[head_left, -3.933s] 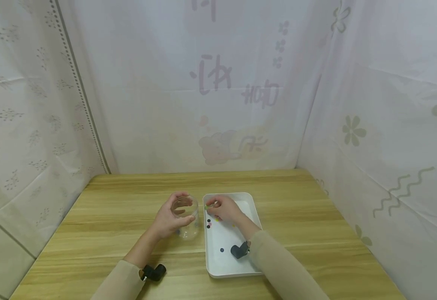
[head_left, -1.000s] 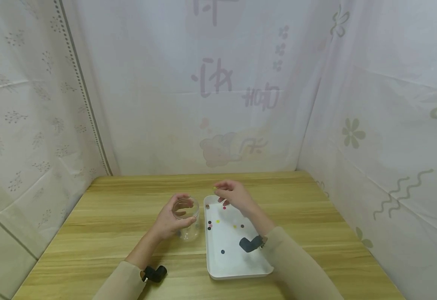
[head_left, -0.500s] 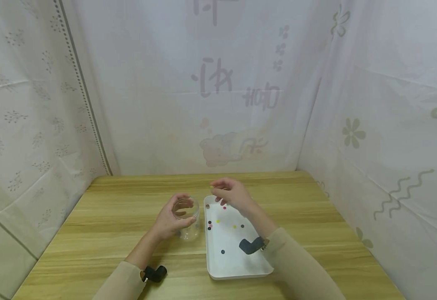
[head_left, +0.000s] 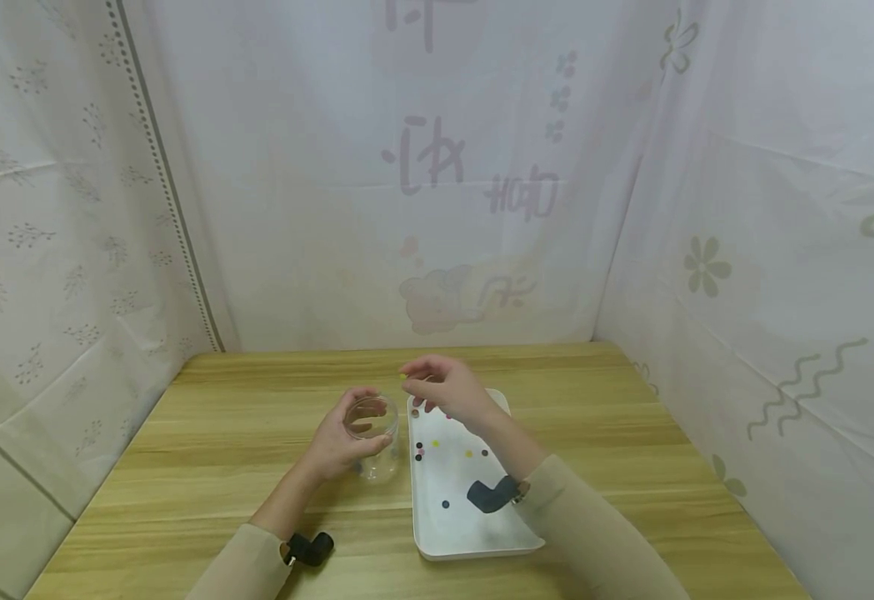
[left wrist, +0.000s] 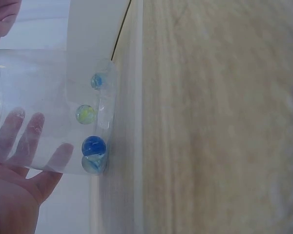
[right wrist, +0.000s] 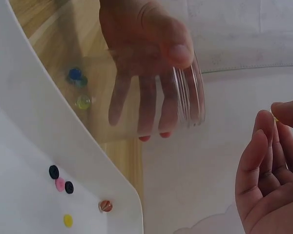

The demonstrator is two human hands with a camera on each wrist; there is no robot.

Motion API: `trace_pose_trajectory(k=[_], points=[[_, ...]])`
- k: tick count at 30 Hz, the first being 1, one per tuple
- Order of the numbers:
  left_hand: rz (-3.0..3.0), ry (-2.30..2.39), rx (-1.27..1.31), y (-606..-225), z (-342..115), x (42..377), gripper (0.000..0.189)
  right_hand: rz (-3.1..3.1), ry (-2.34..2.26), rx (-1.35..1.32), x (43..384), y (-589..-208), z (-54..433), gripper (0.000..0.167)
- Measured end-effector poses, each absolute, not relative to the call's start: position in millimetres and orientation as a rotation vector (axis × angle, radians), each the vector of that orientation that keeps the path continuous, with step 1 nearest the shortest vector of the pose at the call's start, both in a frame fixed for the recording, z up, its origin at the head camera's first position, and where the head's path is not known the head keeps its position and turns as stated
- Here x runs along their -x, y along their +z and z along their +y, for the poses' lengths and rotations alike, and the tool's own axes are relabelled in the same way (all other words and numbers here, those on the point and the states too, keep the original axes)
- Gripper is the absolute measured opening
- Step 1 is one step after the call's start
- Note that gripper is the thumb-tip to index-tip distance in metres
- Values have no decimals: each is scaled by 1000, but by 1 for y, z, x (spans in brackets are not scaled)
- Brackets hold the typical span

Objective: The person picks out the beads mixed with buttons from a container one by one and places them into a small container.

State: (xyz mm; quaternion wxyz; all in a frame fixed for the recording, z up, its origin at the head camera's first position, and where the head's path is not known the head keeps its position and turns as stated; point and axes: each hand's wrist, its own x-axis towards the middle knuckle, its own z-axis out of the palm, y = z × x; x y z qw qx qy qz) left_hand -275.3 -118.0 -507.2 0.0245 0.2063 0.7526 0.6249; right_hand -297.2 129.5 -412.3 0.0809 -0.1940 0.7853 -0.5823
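Note:
My left hand (head_left: 339, 437) grips a clear, open-topped jar (head_left: 378, 468) that stands upright on the table, left of the white tray. Glass marbles lie at its bottom, among them a blue marble (left wrist: 94, 146) and a yellow-green marble (left wrist: 85, 114). Between thumb and forefinger my right hand (head_left: 451, 392) pinches a small yellow button (right wrist: 276, 118), mostly hidden by the fingertips. That hand is above the tray's far left corner, to the right of the jar's mouth and apart from it.
The white tray (head_left: 474, 525) holds several scattered buttons, such as a black button (right wrist: 53, 171), a pink button (right wrist: 60, 184) and a yellow button (right wrist: 68, 220). A reddish-brown marble (right wrist: 106, 205) lies in its far left corner. Patterned curtains (head_left: 332, 250) surround the wooden table (head_left: 242, 433).
From low in the tray, my right hand has risen and moved left toward the jar with the yellow button. My left hand and the jar stay in place.

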Motion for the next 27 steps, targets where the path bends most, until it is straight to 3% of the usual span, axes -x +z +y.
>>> trace_pose_trajectory(k=[12, 27], points=[[2338, 1916, -654, -507, -118, 275, 73, 2310, -1668, 682, 295, -415, 109, 34], [2362, 1885, -629, -507, -119, 274, 75, 2330, -1613, 712, 290, -416, 96, 25]])
